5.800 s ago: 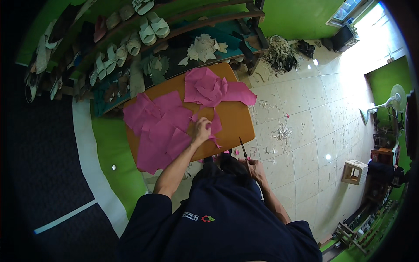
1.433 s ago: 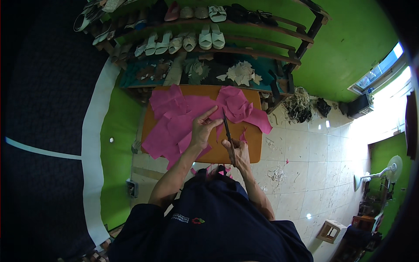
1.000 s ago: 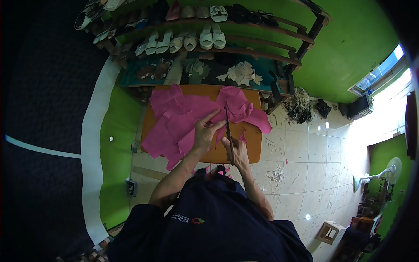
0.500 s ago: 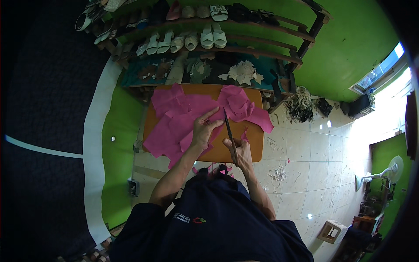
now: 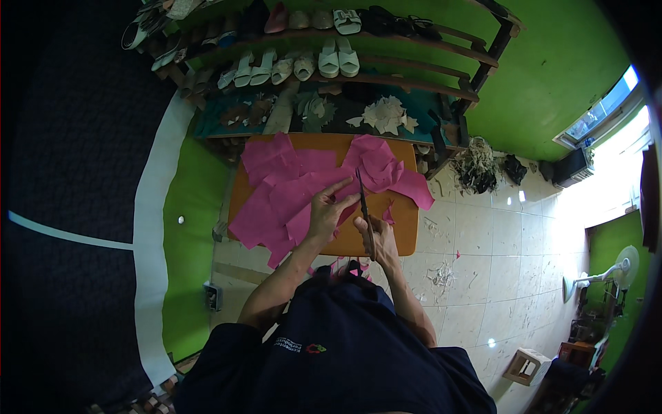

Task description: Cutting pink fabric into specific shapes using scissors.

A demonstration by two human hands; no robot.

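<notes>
My right hand (image 5: 383, 239) is closed round the handles of a pair of dark scissors (image 5: 364, 201), whose blades point away from me over the table. Just left of the blades, my left hand (image 5: 327, 215) grips a piece of pink sheet material (image 5: 301, 222) between thumb and fingers. Part of that piece is hidden behind the hand. More pink sheets (image 5: 265, 157) overlap across the left side of the orange-brown table (image 5: 407, 231). Beyond the scissors lies a crumpled pink heap (image 5: 374, 160), and a small pink scrap (image 5: 389, 214) rests beside my right hand.
A wooden rack (image 5: 407, 72) with rows of shoes and cut pieces stands behind the table. Offcuts (image 5: 441, 276) litter the tiled floor to the right, near a tangled pile of scraps (image 5: 474, 165). A white fan (image 5: 626, 265) and a small stool (image 5: 527, 366) are farther right.
My left hand has shifted slightly down and to the right with the pink piece. The scissor tips have moved a little to the right, while the right hand stays nearly in place.
</notes>
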